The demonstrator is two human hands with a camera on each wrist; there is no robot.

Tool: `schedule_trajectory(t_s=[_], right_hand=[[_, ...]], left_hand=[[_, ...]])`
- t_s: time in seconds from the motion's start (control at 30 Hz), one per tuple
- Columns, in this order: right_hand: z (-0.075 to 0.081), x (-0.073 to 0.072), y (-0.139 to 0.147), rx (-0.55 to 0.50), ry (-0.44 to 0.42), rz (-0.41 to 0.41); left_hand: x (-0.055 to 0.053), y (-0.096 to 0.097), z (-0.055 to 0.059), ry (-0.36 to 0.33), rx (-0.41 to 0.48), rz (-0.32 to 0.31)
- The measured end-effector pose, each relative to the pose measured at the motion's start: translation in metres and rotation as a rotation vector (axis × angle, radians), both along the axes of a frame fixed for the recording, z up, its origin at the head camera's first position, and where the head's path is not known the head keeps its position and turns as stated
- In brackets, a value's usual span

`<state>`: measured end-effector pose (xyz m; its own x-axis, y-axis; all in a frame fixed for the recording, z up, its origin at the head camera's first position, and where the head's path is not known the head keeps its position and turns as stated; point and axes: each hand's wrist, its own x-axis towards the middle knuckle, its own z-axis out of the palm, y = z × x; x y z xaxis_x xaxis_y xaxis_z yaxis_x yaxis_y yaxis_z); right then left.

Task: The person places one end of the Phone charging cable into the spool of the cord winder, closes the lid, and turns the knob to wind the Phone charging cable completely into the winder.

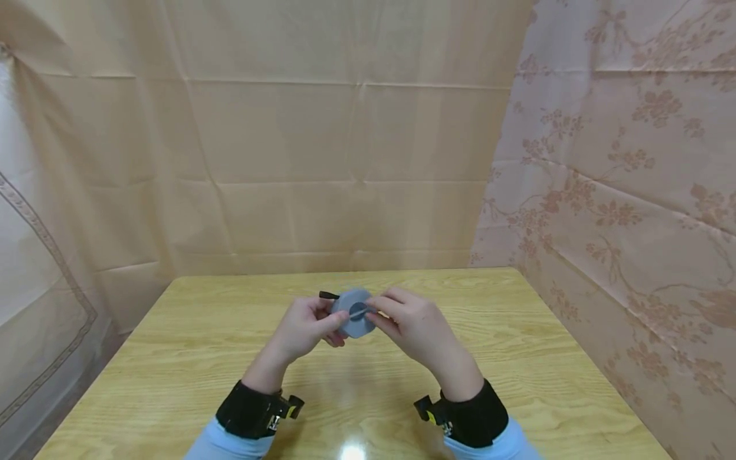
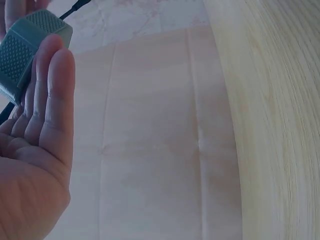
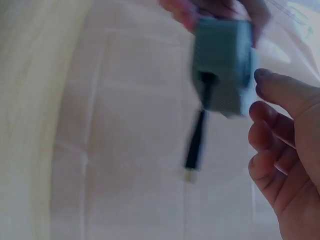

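Observation:
A grey-blue cable reel with a many-sided case is held up over the table, its round dark centre crossed by a thin bar. My left hand grips its left side, thumb on the front edge and fingers behind. In the left wrist view, the case has a diamond-textured rim. At the front face, the thumb and forefinger of my right hand pinch the right end of the bar. A short black cable end with a metal tip sticks out of the rim, blurred in the right wrist view.
The light wood-grain table extends under both hands. Beige cloth hangs along its back edge, and flowered cloth hangs on the right. Black bands with small cameras wrap both wrists.

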<state>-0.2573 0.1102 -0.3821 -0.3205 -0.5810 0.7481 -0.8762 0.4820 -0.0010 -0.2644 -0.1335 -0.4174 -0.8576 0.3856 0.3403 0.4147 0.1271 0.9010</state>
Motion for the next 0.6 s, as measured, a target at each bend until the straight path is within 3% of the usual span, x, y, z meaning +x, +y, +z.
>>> schedule_trajectory(t_s=[0.3,0.5,0.6], right_hand=[[-0.011,-0.002,-0.011,0.062,0.104,-0.038],[-0.014,0.0,-0.015,0.047,0.1,-0.084],[-0.017,0.001,-0.018,0.023,0.112,-0.115]], left_hand=[[0.002,0.004,-0.001,-0.019,-0.035,-0.085],[0.005,0.011,0.0,-0.081,-0.009,-0.044],[0.007,0.016,0.0,-0.072,0.03,-0.013]])
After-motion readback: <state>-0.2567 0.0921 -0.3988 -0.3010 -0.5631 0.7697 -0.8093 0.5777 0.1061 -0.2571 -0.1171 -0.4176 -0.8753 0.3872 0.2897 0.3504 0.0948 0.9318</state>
